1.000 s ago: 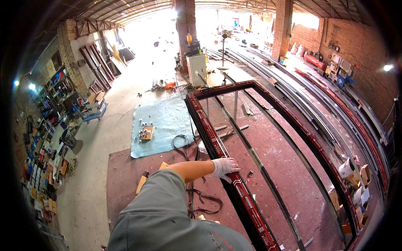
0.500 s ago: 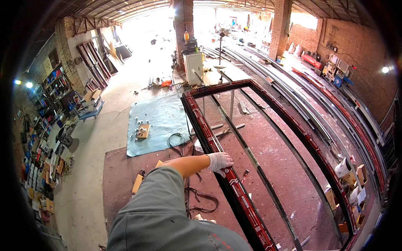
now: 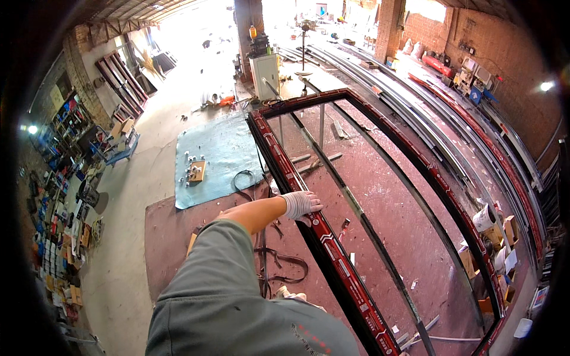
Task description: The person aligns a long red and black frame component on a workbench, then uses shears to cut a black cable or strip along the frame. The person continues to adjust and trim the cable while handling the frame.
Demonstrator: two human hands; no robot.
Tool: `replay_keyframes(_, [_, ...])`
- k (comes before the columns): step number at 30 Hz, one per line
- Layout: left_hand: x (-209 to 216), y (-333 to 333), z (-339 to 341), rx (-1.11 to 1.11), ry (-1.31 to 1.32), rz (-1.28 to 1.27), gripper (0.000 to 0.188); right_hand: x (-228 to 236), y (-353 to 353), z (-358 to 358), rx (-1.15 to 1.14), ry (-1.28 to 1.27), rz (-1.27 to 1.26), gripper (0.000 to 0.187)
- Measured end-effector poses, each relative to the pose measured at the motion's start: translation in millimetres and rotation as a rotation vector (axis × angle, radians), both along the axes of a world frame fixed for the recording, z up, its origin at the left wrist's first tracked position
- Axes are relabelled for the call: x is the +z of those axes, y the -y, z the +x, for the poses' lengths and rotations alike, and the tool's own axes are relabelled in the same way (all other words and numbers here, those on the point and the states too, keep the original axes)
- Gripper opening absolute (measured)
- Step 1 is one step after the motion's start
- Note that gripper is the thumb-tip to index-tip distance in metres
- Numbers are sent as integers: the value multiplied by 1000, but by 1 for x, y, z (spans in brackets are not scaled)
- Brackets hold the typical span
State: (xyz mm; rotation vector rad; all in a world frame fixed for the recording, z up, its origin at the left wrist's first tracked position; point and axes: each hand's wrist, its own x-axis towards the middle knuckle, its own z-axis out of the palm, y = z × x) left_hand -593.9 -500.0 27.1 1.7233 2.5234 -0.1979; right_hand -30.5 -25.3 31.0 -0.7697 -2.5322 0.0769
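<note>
My left hand [image 3: 301, 206], in a white and grey striped glove, is wrapped over the near left rail of a large rectangular window or door frame [image 3: 344, 261]. Its fingers lie across the top and the thumb hangs down the side. Dark profiles covered with red printed film make up the frame. Under it run long metal bars [image 3: 338, 178], with the dark red floor sheet [image 3: 380, 196] showing between them. My left arm, in a grey sleeve [image 3: 219, 255], reaches forward from the lower edge. I cannot see my right hand.
A blue sheet [image 3: 219, 142] with a small open box [image 3: 197, 171] lies left of the frame. Black straps [image 3: 282, 261] trail on the floor. Long metal profiles [image 3: 427, 130] lie at right, near cartons [image 3: 510, 231] and a white bucket [image 3: 484, 218]. A white cabinet [image 3: 264, 76] stands ahead.
The view has shifted slightly, so the frame and hand sit a little higher and further left. My left hand keeps its hold on the same rail. More floor shows at the lower right.
</note>
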Motion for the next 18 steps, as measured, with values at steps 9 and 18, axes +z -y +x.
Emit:
replay_keyframes(9, [0,19,-25,-2,-16,14,87,-11,-7,4,-12,68,6,33])
replay_keyframes(18, [14,40,-44,79,44,-63,89,-13,-6,0,-23,90,-20,35])
